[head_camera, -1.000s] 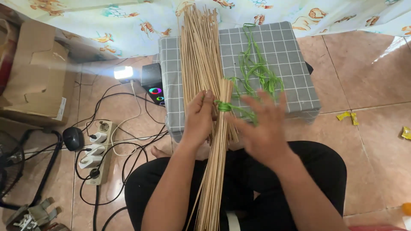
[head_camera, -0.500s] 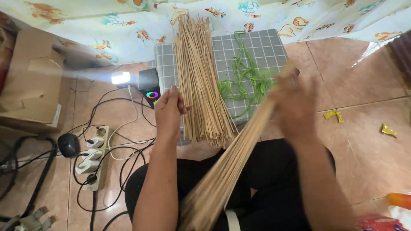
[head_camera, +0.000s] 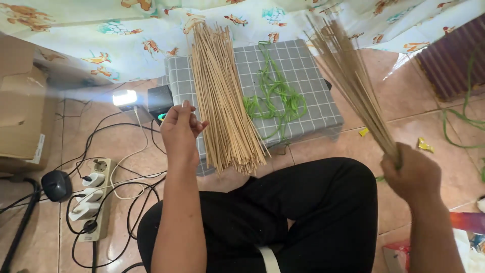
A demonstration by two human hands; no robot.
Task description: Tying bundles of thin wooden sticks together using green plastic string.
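The right hand point(head_camera: 410, 174) is closed in a fist around the lower end of a bundle of thin, pale bamboo sticks point(head_camera: 351, 81). The bundle fans upward and to the left, held in the air over the tiled floor to the right of the cushion, its tips blurred. The left hand point(head_camera: 179, 129) is raised, fingers loosely curled with the thumb against them, and holds nothing; it hangs just beside the left edge of a loose pile of straight tan sticks point(head_camera: 222, 101).

That pile lies lengthwise on a grey fabric cushion with a white grid pattern point(head_camera: 308, 71), its near ends overhanging the front edge. Beside it on the cushion lies a tangle of flat green plastic strings point(head_camera: 275, 93), well apart from both hands. The cushion's right third is bare.

The glossy terracotta tile floor point(head_camera: 419, 101) lies open to the right, with small yellow wrappers point(head_camera: 425, 145) on it. To the left sit a white power strip with plugs point(head_camera: 91, 199), black cables, and a brown cardboard box point(head_camera: 22, 116) with a white label at its lower edge.
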